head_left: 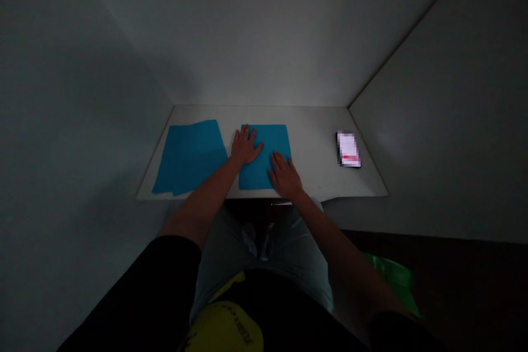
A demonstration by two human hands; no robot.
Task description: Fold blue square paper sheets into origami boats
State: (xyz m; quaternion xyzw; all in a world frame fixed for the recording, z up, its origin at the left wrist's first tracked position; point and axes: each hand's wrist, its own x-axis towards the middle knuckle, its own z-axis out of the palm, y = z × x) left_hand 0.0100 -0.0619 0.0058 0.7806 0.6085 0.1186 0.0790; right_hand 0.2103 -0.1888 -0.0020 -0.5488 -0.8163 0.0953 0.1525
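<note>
My fingers are loosely spread and lie flat. My left hand (245, 147) and right hand (284, 176) press palm-down on a blue folded sheet (274, 140) at the middle of the desk's (313, 168) front edge. A second blue sheet (190, 157) lies just beside it toward the left edge, and a phone (348, 149) lies near the right edge.

Scene is dim and underexposed; my counter (313, 121) catches the only pale light, corners fall dark, edges bend outward.
</note>
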